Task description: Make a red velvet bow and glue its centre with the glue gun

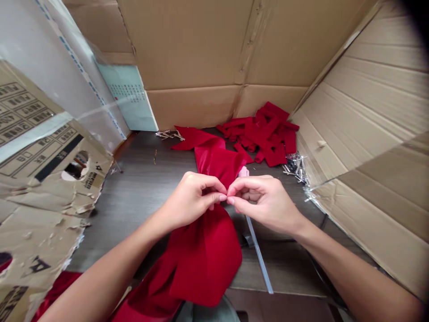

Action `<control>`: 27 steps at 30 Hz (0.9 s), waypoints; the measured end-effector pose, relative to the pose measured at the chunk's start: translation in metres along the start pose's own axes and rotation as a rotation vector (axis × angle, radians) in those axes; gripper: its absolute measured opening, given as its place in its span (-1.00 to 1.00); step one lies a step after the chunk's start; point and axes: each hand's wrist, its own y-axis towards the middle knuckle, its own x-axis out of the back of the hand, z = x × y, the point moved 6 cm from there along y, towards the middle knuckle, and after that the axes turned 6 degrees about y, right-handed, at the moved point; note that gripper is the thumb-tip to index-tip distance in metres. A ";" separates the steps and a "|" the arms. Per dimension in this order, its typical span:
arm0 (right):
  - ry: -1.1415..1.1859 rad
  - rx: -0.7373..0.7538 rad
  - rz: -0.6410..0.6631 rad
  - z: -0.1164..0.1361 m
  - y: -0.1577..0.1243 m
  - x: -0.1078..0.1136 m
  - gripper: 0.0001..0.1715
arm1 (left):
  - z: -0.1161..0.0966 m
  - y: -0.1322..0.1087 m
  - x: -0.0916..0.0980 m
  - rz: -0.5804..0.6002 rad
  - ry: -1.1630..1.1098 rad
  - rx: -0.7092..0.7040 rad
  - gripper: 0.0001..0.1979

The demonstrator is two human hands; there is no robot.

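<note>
The gathered red fabric [204, 255] lies at the near edge of the surface [134, 188], a dark wood-grain top, and its lower folds run down past that edge toward the person. Its upper part rises in a loose flare toward the middle of the surface. The left hand [191, 201] and right hand [266, 201] meet at the narrowed neck of the cloth. The fingers [217, 190] of both hands are closed in a tight pinch there, fingertips touching, and they have hold of the fabric.

Step in hand, as judged: forming and holding a gather at the cloth's centre. The next move calls for keeping that pinch firm so the folds do not slip.

A translucent plastic strip [258, 255] lies just beside the right hand and runs toward the near edge. A small pink item [243, 171] shows behind the right hand; its kind cannot be determined. Toward the far right corner lie a heap of red fabric strips [268, 136] and silver foil scraps [295, 167]. A corrugated cardboard wall [201, 44] stands along the far edge.
</note>
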 end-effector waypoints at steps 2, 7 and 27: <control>-0.098 0.057 0.023 0.004 0.000 0.000 -0.90 | -0.001 0.000 0.000 0.000 0.029 -0.020 -0.91; -0.277 0.190 0.039 0.011 0.000 -0.001 -0.86 | -0.002 0.000 0.000 -0.011 0.089 -0.068 -0.89; 0.252 -0.222 -0.014 -0.014 0.002 -0.003 -0.89 | -0.010 -0.003 0.006 -0.178 0.221 -0.225 -0.93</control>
